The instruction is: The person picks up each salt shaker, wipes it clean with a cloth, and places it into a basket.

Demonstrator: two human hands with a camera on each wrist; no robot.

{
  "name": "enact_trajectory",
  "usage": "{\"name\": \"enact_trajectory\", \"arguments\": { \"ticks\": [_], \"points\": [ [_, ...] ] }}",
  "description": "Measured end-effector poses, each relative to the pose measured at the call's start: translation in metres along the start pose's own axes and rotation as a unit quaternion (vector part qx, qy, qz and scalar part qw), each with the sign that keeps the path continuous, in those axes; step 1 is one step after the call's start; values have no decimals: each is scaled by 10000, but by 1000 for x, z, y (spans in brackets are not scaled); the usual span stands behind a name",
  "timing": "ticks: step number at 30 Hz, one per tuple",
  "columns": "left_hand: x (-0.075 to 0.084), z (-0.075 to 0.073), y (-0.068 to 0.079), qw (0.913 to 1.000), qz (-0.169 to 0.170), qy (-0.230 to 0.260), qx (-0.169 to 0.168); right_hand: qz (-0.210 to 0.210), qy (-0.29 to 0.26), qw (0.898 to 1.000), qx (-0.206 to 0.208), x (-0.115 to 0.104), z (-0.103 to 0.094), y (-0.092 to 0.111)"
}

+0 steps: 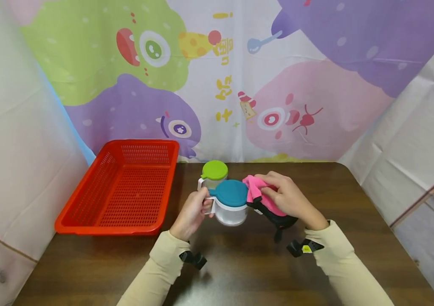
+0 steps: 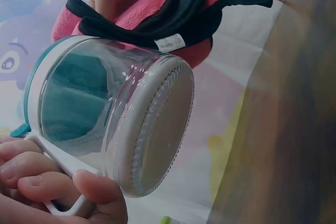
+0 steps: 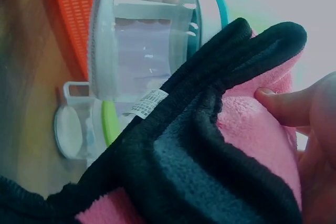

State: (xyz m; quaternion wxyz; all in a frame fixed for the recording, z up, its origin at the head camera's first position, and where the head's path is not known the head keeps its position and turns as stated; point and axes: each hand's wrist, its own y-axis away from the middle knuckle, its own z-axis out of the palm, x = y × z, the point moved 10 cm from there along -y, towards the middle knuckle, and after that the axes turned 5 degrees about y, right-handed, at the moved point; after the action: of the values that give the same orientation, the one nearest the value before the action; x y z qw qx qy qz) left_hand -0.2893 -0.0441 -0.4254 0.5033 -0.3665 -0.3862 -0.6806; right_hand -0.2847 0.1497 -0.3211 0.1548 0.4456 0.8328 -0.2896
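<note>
My left hand (image 1: 194, 210) grips the white handle of a clear seasoning jar (image 1: 231, 214) with a blue-green lid (image 1: 232, 193), holding it above the table. In the left wrist view the jar (image 2: 152, 124) is tilted, its ribbed base showing. My right hand (image 1: 287, 195) pinches a folded pink cloth (image 1: 257, 187) with black edging and a small white tag (image 3: 148, 103). The cloth lies against the jar's right side, by the lid's rim. Behind the jar stands a second one with a green lid (image 1: 215, 170), partly hidden by the first.
A red plastic basket (image 1: 156, 227) with slotted walls stands on the left of the brown wooden table (image 1: 240, 263). A printed cartoon curtain (image 1: 221, 85) hangs behind the table's far edge, with pale fabric at both sides.
</note>
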Motion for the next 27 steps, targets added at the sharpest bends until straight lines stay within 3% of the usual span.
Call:
{"name": "enact_trajectory", "arguments": {
  "ticks": [5, 15, 22, 27],
  "points": [
    [-4, 2, 0, 10000, -39, -56, -56, -161, 278, 9994, -115, -6, -3, 0],
    [-6, 6, 0, 9997, -34, -149, -169, -51, 671, 9965, -496, -11, -7, -3],
    [-8, 9, 1, 9995, -114, -156, -254, -320, 1115, 9914, -606, -18, -11, -4],
    [-9, 12, 1, 9991, -123, -229, -348, -705, 1737, 9813, -436, -32, -18, -4]
  ]
}}
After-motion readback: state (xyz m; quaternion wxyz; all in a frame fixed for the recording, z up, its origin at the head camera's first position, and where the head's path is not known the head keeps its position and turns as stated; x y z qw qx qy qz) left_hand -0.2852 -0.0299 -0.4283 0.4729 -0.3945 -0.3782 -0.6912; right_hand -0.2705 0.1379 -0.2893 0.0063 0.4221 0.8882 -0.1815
